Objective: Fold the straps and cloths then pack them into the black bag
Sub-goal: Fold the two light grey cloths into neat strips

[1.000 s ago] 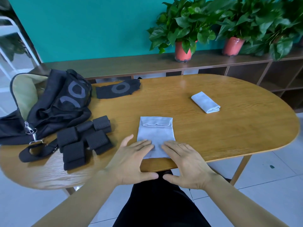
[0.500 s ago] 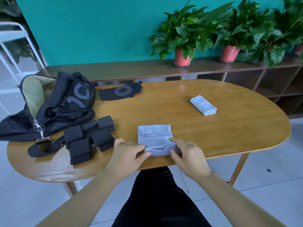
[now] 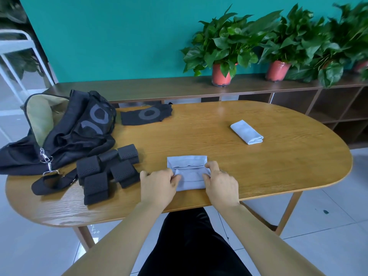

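A pale blue cloth (image 3: 190, 173) lies near the front edge of the wooden table (image 3: 258, 166), its near half doubled over toward the far edge. My left hand (image 3: 157, 186) pinches its left side and my right hand (image 3: 220, 182) pinches its right side. A second blue cloth (image 3: 246, 132) lies folded at the right. Folded black straps (image 3: 107, 172) sit in a cluster to the left of my hands. The black bag (image 3: 65, 128) lies open at the far left, its tan lining showing. A black cloth with a grey ring (image 3: 146, 116) lies flat behind.
A metal clip and a strap loop (image 3: 47, 177) trail from the bag toward the table's front left. Behind the table runs a low wooden shelf with potted plants (image 3: 222, 54). A white frame (image 3: 18, 56) stands at the far left. Tiled floor surrounds the table.
Both hands went from pressing flat on the cloth's near end to pinching its sides, and they have carried the near half up and away over the rest. The cloth now looks shorter.
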Demonstrator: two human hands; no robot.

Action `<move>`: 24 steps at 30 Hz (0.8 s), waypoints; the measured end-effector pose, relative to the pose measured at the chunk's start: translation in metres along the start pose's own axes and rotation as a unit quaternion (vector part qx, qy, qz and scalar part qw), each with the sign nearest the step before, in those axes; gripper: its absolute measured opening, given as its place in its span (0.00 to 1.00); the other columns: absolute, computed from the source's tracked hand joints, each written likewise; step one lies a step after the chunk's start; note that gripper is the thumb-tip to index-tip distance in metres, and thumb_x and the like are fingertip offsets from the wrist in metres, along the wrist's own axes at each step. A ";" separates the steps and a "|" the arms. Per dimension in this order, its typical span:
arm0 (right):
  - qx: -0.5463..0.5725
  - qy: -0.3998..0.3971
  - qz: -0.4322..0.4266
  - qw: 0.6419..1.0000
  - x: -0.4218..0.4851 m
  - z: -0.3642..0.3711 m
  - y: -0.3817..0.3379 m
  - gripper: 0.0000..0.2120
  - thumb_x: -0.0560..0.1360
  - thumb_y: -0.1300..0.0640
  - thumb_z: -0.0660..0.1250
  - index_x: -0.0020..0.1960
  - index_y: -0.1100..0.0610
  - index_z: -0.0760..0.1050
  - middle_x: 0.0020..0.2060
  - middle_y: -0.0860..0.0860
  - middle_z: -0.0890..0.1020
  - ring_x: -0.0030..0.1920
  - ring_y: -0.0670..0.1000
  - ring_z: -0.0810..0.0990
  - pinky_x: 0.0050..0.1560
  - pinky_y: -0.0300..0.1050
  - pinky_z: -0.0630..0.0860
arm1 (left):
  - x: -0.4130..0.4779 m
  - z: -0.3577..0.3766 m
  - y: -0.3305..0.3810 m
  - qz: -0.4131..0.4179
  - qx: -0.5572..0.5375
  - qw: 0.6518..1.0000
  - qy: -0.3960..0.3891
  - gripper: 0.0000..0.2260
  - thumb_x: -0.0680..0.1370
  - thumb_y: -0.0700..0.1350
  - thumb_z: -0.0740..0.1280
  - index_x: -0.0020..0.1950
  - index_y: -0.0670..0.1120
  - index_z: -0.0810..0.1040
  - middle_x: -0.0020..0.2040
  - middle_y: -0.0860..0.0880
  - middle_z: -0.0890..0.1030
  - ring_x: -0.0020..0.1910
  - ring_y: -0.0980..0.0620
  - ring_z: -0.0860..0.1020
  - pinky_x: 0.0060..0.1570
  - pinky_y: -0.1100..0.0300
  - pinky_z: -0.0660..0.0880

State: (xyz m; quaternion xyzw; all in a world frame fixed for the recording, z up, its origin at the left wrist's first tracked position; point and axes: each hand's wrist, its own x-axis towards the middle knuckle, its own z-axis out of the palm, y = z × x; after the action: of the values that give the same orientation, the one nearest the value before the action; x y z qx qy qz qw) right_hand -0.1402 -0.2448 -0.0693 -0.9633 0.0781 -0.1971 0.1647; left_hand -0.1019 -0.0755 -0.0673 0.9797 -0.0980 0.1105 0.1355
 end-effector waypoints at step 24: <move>-0.129 -0.031 -0.252 0.959 -0.029 0.006 0.016 0.28 0.82 0.47 0.43 0.67 0.62 0.72 0.66 0.56 0.74 0.68 0.54 0.71 0.68 0.51 0.59 | -0.038 0.001 0.011 0.238 0.079 0.963 -0.095 0.37 0.72 0.59 0.32 0.79 0.45 0.45 0.79 0.49 0.44 0.77 0.53 0.38 0.72 0.56 0.30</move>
State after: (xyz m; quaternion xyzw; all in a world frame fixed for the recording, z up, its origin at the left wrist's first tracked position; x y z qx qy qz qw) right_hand -0.1652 -0.2517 -0.0902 -0.9704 -0.1478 -0.1905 -0.0136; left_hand -0.1407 -0.0802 -0.0749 0.9416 -0.3321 0.0535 0.0174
